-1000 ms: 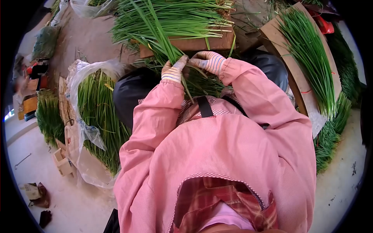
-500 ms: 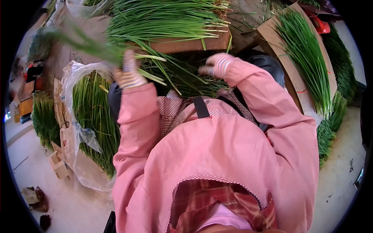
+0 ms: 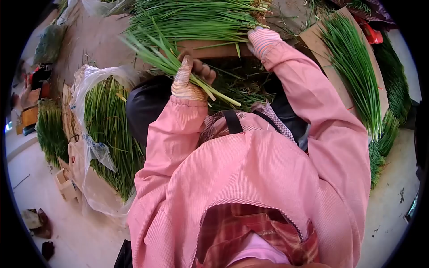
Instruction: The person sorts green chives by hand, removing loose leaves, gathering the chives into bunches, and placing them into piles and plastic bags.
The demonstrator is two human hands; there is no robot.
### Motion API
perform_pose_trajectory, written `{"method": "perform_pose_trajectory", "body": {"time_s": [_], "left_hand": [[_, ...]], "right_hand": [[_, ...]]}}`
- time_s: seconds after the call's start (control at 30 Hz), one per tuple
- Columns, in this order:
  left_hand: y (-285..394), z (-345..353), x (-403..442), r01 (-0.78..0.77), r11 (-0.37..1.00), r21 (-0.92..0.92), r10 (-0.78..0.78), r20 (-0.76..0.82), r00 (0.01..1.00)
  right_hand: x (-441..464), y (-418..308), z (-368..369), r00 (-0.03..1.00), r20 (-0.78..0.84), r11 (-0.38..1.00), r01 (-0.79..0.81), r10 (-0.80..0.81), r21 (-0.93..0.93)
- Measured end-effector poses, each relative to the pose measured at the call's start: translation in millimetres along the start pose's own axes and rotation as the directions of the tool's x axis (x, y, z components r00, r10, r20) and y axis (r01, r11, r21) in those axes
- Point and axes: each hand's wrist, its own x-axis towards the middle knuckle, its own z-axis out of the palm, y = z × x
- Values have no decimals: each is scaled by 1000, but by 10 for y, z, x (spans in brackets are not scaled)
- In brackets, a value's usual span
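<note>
My left hand (image 3: pixel 188 81), in a striped glove with bare-looking fingertips, is closed round a small bunch of chives (image 3: pixel 163 56). Their green leaves point up and left; the pale stem ends stick out below the fist. At the right end of a big pile of chives (image 3: pixel 196 20), my right hand (image 3: pixel 263 42), gloved likewise, has its fingers curled in on the pale stem ends of a few stalks. The pile lies on a brown board (image 3: pixel 205 51). Loose leaves (image 3: pixel 239 89) lie in the dark space between my knees.
On the left, a clear plastic bag (image 3: pixel 80 96) surrounds upright chives (image 3: pixel 109 134), with another bundle (image 3: pixel 49 129) beyond it. A cardboard sheet (image 3: pixel 315 42) bears a long bundle of chives (image 3: pixel 353 76) on the right. More green bundles (image 3: pixel 391 67) stand past that.
My left hand has swung right and inward with its bunch, which was blurred by motion. My right hand has risen from above my lap to the pile's stem ends.
</note>
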Motion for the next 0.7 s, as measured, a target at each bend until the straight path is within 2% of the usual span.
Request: {"method": "perform_pose_trajectory", "body": {"time_s": [0.03,0.07,0.1,0.13,0.17,0.2,0.23,0.27,0.3,0.33,0.37,0.4,0.43,0.47,0.5,0.53,0.57,0.6,0.63,0.67,0.7], "left_hand": [[40,124,-15,-121,978,170,130,-42,991],[82,195,-13,-234,912,338,268,-57,962],[204,97,-16,-361,838,409,335,139,932],[273,106,-22,-433,763,480,414,152,897],[319,84,-16,-387,827,408,417,18,909],[355,35,-14,-344,881,325,400,-123,908],[397,-131,80,-258,957,132,290,-411,864],[339,-125,32,-188,954,232,241,-225,944],[298,-109,0,-115,978,173,155,-237,959],[198,21,-52,-46,994,104,71,-255,964],[107,99,-88,-49,984,171,93,-259,961],[10,133,-126,-81,976,202,146,-330,933],[-48,124,-129,-87,974,211,165,-387,907],[-81,89,-108,-97,970,221,186,-432,882],[-86,-37,-75,-78,981,177,148,-431,890],[-112,-47,-64,-90,981,172,155,-418,895],[-160,-50,-80,-76,984,159,140,-446,884],[-208,-39,-97,-57,987,147,121,-476,871],[-241,35,-123,-75,978,193,161,-481,862],[-229,0,-152,-103,973,208,182,-409,894],[-213,-36,-156,-110,960,258,206,-384,900]], "right_hand": [[4,21,-76,999,35,1000,-6,6,-3],[-37,2,-111,992,-108,998,-58,60,20],[-118,17,-161,969,-238,989,-30,63,142],[-218,20,-239,930,-358,965,15,82,261],[-281,85,-194,856,-510,911,145,80,386],[-217,222,-52,917,-386,931,47,103,361],[-225,288,45,987,-127,938,-45,94,344],[-229,351,102,987,128,945,-131,96,301],[-245,421,162,991,59,962,-132,121,239],[-336,412,87,978,-32,886,-173,206,430],[-333,451,64,960,-144,747,-88,240,659],[-353,497,25,923,-235,556,29,303,831],[-427,535,-220,940,-90,141,46,329,989],[-503,430,-440,879,-218,120,184,424,976],[-456,486,-445,878,-237,133,198,417,971],[-389,582,-360,896,-321,678,31,307,734],[-362,658,-235,928,-321,969,-120,187,216],[-355,699,-110,989,-20,976,-142,148,164],[-383,702,-192,967,59,907,-254,249,335],[-360,726,-378,937,142,808,-348,320,476],[-336,763,-540,905,190,580,-395,382,712]]}}
